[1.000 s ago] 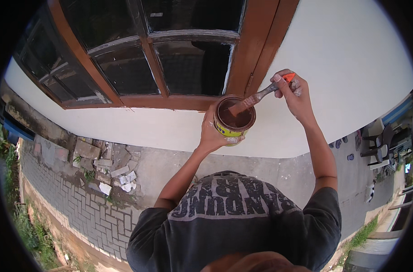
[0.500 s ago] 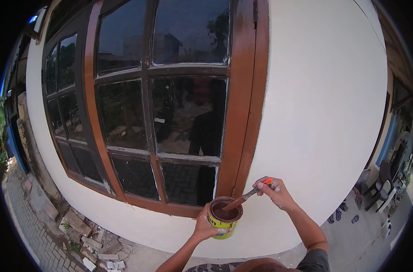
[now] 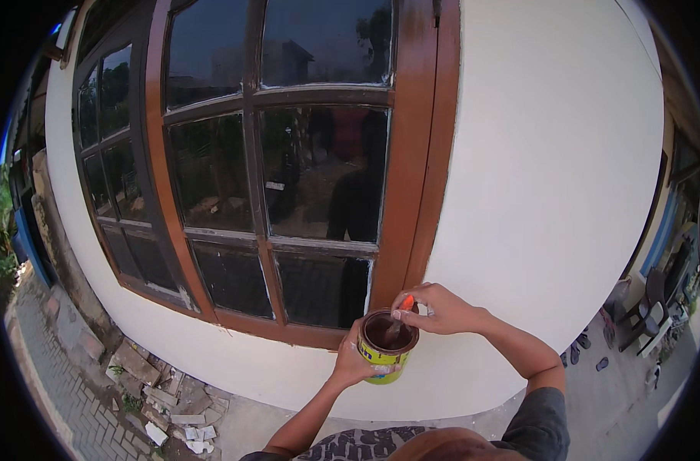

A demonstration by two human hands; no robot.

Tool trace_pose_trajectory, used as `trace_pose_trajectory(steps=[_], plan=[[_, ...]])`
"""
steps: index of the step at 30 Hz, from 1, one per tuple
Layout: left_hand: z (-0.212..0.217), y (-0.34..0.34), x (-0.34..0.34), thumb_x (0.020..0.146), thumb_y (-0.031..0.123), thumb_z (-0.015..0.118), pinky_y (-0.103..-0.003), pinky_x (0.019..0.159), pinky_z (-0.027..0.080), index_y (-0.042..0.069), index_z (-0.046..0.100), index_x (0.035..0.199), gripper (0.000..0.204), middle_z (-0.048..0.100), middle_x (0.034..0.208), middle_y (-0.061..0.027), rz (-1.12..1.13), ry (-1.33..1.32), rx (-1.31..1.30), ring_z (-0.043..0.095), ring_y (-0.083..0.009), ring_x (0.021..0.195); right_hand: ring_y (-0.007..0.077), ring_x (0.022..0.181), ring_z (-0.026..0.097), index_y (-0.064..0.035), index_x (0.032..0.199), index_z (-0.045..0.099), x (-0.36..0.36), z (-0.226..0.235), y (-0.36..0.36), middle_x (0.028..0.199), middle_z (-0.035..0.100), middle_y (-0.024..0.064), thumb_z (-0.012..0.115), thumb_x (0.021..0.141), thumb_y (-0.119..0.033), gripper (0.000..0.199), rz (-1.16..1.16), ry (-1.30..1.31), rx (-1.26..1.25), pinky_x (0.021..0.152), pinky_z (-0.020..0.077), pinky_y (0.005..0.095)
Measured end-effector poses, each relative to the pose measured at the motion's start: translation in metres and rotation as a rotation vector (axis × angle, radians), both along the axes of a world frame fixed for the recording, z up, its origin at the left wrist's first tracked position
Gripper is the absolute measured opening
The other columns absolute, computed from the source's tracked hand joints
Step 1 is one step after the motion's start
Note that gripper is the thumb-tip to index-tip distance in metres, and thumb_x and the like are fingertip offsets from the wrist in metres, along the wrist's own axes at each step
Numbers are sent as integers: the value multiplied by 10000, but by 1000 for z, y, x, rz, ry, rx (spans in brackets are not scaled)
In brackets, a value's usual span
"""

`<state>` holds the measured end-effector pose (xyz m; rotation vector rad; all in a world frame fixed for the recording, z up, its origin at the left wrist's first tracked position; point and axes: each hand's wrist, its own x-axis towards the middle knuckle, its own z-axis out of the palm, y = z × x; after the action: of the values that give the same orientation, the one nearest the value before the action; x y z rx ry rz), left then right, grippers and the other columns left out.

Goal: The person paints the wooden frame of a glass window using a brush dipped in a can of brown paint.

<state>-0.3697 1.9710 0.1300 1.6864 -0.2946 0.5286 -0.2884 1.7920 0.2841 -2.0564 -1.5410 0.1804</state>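
A yellow-green paint can (image 3: 380, 361) with brown paint inside stands upright in my left hand (image 3: 352, 364), whose fingers wrap its left side. My right hand (image 3: 440, 309) pinches the orange-tipped handle of a paintbrush (image 3: 396, 329). The brush points down into the can, and its bristle end is hidden inside. Just beyond the can is a window frame (image 3: 401, 253) with glossy reddish-brown wood on its outer parts. The bars between the panes (image 3: 311, 97) look dark and worn, with whitish marks along the glass edges.
A cream wall (image 3: 550, 177) surrounds the window and curves off right. Broken tiles and rubble (image 3: 161, 399) lie at lower left beside a paved path (image 3: 81, 384). At right stand a dark chair (image 3: 648, 307) and several sandals (image 3: 580, 349) on the ground.
My right hand has moved left and down over the can, bringing the brush more upright and deeper inside. The can has shifted slightly up and right in the picture.
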Motion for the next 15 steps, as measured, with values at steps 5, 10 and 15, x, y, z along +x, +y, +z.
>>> trace_pose_trajectory(steps=[5, 10, 15], plan=[[9, 2, -1, 510, 272, 950, -365, 1031, 430, 41, 386, 1355, 1042, 567, 1269, -117, -19, 3, -6, 552, -216, 1183, 93, 686, 544, 2, 923, 634, 13, 15, -12, 761, 608, 24, 555, 982, -211, 235, -209, 235, 334, 664, 460, 248], [31, 6, 6, 495, 261, 954, -369, 1044, 416, 44, 370, 1373, 1077, 545, 1291, -104, -138, 20, -84, 527, -211, 1204, 66, 614, 474, -15, 872, 617, 21, 32, -26, 718, 554, 4, 516, 997, -268, 300, -333, 351, 547, 591, 409, 232], [47, 8, 13, 491, 279, 955, -372, 1043, 417, 58, 381, 1374, 1076, 544, 1294, -98, -128, 9, -26, 536, -218, 1194, 56, 612, 469, -22, 884, 610, 17, 38, -34, 670, 517, -10, 500, 1007, -278, 305, -354, 303, 592, 598, 414, 231]])
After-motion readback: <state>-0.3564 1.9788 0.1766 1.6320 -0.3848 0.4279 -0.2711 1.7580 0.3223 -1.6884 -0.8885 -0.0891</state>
